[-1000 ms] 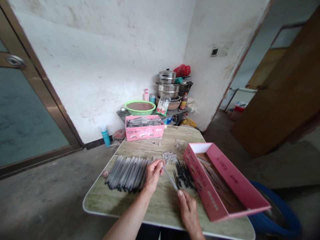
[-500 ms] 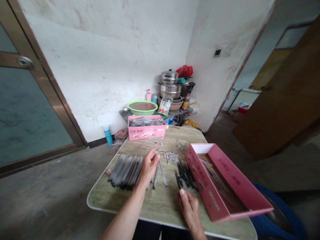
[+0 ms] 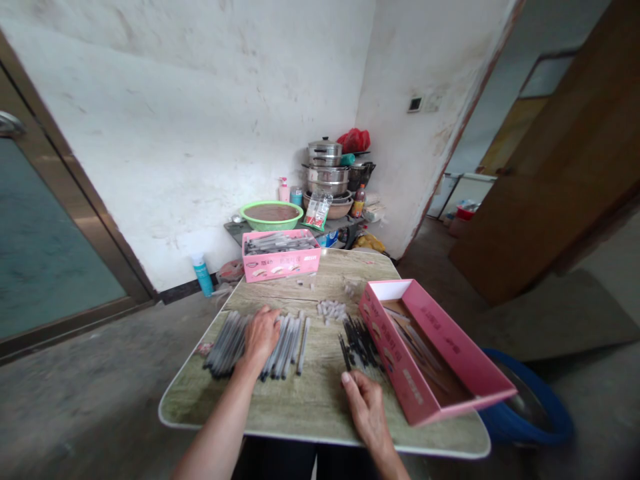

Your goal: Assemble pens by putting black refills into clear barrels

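Note:
My left hand [image 3: 263,335] reaches over a row of clear pen barrels [image 3: 227,343] with dark ends, laid side by side on the table. Its fingers curl down among them, and the fingertips are hidden. Beside this hand, more barrels [image 3: 285,350] lie on its right, one slightly apart. My right hand [image 3: 367,403] is closed near the front of the table, thumb on top, with a slim black pen part [image 3: 344,352] sticking up from its fingers. Just beyond it lies a pile of similar black pen parts [image 3: 364,341]. Small whitish pieces [image 3: 331,310] are heaped between the hands, farther back.
An open pink box [image 3: 423,403] holding some thin sticks stands at the right. Another pink box [image 3: 283,263], full of pen barrels, is at the table's far edge. Behind it are a green basin [image 3: 270,223] and stacked pots [image 3: 326,177]. A blue tub [image 3: 545,427] stands right of the table.
My left hand has moved left, from the middle of the table onto the barrel row. Barrels that stood partly behind it now show. My right hand stays near the black pile; the view has shifted.

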{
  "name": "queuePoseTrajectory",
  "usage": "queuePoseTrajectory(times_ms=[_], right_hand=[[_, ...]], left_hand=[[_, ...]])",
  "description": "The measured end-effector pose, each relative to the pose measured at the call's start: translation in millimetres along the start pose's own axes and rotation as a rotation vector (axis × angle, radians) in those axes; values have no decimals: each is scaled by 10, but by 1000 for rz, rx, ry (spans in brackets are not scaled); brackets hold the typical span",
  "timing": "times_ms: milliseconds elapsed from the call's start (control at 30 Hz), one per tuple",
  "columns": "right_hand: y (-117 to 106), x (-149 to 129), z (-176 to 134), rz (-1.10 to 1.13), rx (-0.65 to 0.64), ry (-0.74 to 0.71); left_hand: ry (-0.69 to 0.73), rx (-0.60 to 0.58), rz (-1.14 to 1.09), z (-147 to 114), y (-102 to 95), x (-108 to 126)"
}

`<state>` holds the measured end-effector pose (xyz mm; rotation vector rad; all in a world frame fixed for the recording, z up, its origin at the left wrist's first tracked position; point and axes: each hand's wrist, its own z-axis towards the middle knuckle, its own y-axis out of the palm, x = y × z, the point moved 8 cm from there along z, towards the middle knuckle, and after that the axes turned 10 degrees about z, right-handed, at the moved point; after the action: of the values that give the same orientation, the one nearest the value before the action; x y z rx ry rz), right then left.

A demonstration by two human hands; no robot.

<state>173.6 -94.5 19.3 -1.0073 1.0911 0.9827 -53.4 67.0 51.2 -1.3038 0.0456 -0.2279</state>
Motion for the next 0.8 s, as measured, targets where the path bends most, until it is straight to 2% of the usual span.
queuePoseTrajectory(times_ms=[167,233,333,467,533,600,667,733,800], right_hand=[[-12,-18,-9,12,37,-40],[-28,-98,-26,-6,49,-59],[-134,-366,-40,-57,65,-94],[-570,-872,60,-206,127,-182],[-889,-1061,188,-353,180,-221],[-1183,-1125,370,-576,195,-213],[-1385,-1041,575,-869,119,-148],[-1499,-797,740,-1188,-65,0],[-1573,-596,818,-1307,-191,87]], left_hand=[[45,149,-202,-30,-145,169],[84,197,-361,-89,-173,350],[185,183,-557,-248,-110,732],[345,111,-673,-492,38,1189],[379,94,-682,-563,98,1287],[390,93,-677,-595,131,1310],[393,106,-675,-609,135,1296],[396,122,-678,-621,123,1273],[399,135,-677,-636,111,1256]])
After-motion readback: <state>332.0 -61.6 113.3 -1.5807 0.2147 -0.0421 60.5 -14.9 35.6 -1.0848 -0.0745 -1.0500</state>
